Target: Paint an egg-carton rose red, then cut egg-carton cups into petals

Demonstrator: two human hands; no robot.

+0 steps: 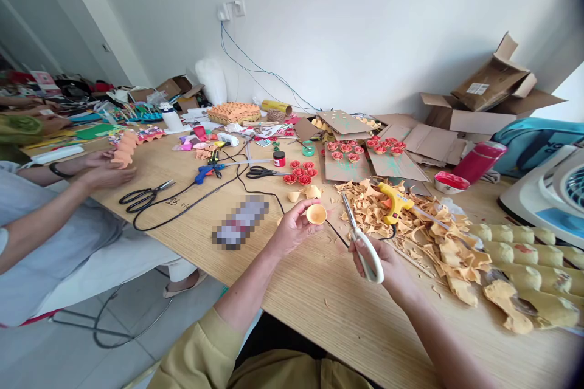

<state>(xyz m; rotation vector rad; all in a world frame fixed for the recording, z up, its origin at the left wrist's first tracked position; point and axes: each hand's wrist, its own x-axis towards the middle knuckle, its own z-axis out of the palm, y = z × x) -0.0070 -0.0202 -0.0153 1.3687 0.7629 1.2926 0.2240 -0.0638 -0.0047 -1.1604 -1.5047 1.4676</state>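
Note:
Between the fingers of my left hand (295, 232) is a small round cup cut from an orange egg carton (316, 214), its hollow side toward me. My right hand (375, 262) grips white-handled scissors (370, 255), their blades pointing up and away, apart from the cup. Just beyond my left hand, a few more cut carton cups (312, 192) rest on the table. A heap of torn orange carton scraps (410, 228) spreads to the right of the scissors, with a yellow glue gun (393, 202) lying on it.
Red carton roses (301, 174) sit by black scissors (264, 172) and a red paint jar (279, 159). More roses stand on cardboard (347, 167). Egg trays (529, 255) lie at right, near a fan (552, 194). At left, a co-worker's hands (107, 170) hold an orange carton strip (125, 149); a blue glue gun (208, 172) lies nearby.

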